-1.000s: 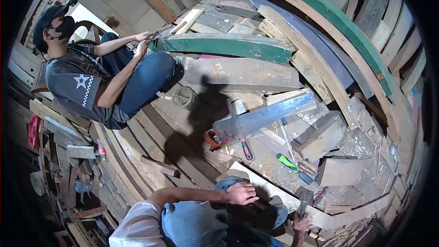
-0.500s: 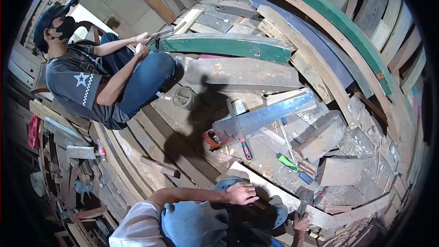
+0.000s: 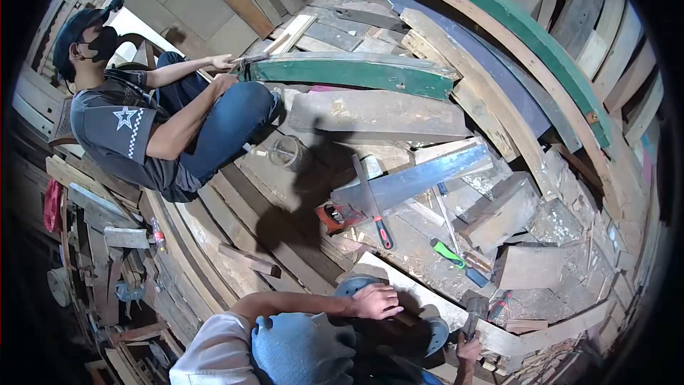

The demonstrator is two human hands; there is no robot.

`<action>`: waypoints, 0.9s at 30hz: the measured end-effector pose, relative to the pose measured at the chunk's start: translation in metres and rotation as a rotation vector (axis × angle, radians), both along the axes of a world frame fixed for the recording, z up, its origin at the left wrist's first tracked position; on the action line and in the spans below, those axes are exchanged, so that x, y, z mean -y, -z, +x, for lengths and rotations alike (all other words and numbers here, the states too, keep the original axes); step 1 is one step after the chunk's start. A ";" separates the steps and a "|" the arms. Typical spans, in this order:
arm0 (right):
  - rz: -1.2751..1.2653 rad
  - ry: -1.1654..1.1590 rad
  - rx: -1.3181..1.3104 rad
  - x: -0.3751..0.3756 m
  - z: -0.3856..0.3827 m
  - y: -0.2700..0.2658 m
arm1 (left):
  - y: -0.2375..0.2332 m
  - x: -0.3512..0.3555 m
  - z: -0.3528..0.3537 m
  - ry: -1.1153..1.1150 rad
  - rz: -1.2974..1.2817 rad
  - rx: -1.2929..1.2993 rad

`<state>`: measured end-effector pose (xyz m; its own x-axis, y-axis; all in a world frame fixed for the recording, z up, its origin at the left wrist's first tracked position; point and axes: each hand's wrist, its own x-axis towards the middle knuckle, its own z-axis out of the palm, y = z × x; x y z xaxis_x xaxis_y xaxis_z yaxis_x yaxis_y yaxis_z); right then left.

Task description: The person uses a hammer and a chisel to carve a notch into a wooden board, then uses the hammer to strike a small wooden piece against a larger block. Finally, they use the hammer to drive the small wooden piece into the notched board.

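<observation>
The hammer [image 3: 471,322] is kept clamped in the right hand [image 3: 468,351]; whether the left hand [image 3: 376,302] is closed cannot be told. Beyond this unaffected grip, a co-worker's hand [image 3: 222,63] has been lowered slightly beside the green beam [image 3: 349,71].

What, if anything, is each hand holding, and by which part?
The right hand holds a mallet-like tool by its handle. Whether the left hand grips anything cannot be told.
</observation>
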<state>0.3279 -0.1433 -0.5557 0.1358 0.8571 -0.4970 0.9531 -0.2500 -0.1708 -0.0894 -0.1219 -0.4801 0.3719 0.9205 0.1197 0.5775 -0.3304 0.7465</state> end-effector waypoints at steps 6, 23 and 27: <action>0.293 -0.255 0.047 0.029 0.030 0.046 | 0.000 -0.001 0.000 -0.005 0.023 -0.001; -0.020 0.037 -0.050 -0.007 -0.010 -0.014 | -0.001 -0.001 0.000 -0.001 0.003 0.003; 0.032 0.015 -0.008 -0.008 -0.012 -0.014 | -0.001 -0.002 0.000 0.006 -0.006 -0.010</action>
